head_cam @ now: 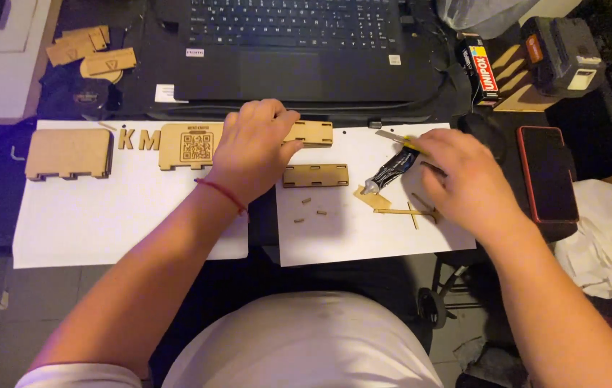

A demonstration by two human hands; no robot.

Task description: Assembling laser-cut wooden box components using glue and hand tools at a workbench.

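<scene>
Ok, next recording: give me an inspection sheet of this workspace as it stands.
Surface: two white paper sheets over a dark desk.
Job's things: black glue tube; slotted wooden strip; upper wooden strip; engraved wooden panel; plain wooden panel.
Clutter: small wooden pegs, two wooden letters, phone in a red case.
Hands: left hand rests on the upper strip; right hand holds the glue tube.
Cables: nothing seen.
Surroundings: laptop behind, crumpled white bag at the right.

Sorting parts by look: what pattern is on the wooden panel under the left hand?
A dark engraved square code on tan wood panel, partly under the left hand; head view.
</scene>
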